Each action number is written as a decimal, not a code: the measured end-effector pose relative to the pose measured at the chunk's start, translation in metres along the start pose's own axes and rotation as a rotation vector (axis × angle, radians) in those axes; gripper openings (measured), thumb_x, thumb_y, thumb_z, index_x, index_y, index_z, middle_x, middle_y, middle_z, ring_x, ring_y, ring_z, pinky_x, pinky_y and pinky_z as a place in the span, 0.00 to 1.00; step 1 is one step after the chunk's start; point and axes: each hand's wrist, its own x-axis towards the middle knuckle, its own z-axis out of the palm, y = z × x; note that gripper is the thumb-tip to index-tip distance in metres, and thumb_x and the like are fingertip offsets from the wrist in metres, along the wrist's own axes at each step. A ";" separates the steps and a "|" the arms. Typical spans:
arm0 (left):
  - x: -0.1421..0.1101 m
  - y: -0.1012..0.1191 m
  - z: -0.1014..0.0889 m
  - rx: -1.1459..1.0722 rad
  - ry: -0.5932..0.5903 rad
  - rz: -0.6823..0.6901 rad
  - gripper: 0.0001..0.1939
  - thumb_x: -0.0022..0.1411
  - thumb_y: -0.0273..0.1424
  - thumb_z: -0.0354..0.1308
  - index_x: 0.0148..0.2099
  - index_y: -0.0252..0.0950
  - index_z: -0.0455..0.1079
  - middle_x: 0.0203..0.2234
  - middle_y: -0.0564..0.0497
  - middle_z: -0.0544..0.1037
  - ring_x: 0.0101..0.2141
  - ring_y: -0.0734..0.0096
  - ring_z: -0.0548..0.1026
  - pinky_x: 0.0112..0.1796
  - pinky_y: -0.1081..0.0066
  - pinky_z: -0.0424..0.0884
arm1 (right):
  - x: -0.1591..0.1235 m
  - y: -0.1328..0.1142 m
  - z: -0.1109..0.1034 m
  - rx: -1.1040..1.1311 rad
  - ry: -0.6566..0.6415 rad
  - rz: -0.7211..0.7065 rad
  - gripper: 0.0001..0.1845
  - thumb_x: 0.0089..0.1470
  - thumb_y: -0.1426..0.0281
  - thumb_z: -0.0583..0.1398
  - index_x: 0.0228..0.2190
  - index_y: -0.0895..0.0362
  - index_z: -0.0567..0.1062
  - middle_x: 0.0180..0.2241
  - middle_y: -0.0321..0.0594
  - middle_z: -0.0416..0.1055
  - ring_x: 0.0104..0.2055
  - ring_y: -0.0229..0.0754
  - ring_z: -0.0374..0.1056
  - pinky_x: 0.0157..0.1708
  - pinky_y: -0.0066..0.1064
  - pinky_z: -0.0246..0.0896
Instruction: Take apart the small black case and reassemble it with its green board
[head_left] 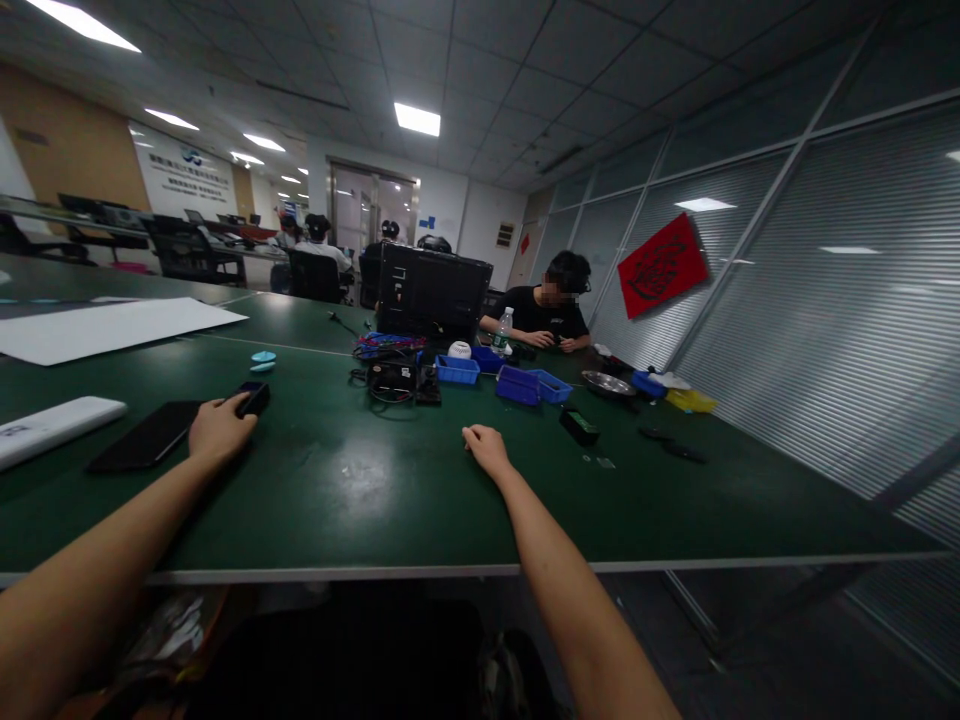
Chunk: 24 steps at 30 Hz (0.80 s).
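Observation:
My left hand is at the left side of the green table, its fingers closed around a small black box-like device. Beneath and beside that wrist lies a flat black tablet-like slab. A light blue object, small and rounded, sits just beyond the device. Near the table's middle rests my right hand, fingers curled in, and nothing shows in it. To its right is a black box with a green top.
Farther back stand a black monitor, tangled cables, blue trays, a ball, a bottle and a metal bowl. A person sits across. A white bar-shaped object and white sheet lie left.

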 end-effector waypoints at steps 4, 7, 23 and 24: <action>0.002 -0.004 -0.006 -0.010 -0.062 0.043 0.28 0.56 0.43 0.45 0.56 0.35 0.60 0.55 0.39 0.57 0.53 0.51 0.58 0.46 0.58 0.62 | 0.000 0.000 0.000 -0.003 0.006 0.008 0.18 0.53 0.62 0.50 0.20 0.57 0.72 0.22 0.35 0.71 0.26 0.34 0.65 0.29 0.23 0.52; 0.005 -0.002 -0.012 0.009 -0.089 0.054 0.27 0.56 0.42 0.45 0.54 0.33 0.60 0.53 0.38 0.58 0.52 0.51 0.60 0.44 0.58 0.63 | -0.001 -0.001 0.000 0.001 0.005 0.002 0.18 0.53 0.63 0.50 0.20 0.56 0.71 0.22 0.35 0.71 0.26 0.34 0.65 0.29 0.23 0.52; -0.036 0.047 -0.004 0.088 -0.188 0.173 0.31 0.53 0.43 0.46 0.56 0.33 0.55 0.45 0.36 0.63 0.42 0.53 0.67 0.36 0.65 0.65 | -0.001 -0.002 0.000 -0.047 -0.017 0.025 0.14 0.52 0.65 0.51 0.24 0.56 0.74 0.24 0.36 0.72 0.28 0.36 0.66 0.29 0.23 0.53; -0.040 0.053 0.001 0.076 -0.187 0.191 0.31 0.52 0.43 0.46 0.56 0.34 0.55 0.45 0.36 0.63 0.42 0.53 0.67 0.37 0.65 0.65 | -0.001 -0.002 0.000 -0.048 -0.020 0.028 0.14 0.52 0.65 0.51 0.25 0.55 0.74 0.25 0.36 0.72 0.29 0.36 0.66 0.29 0.23 0.53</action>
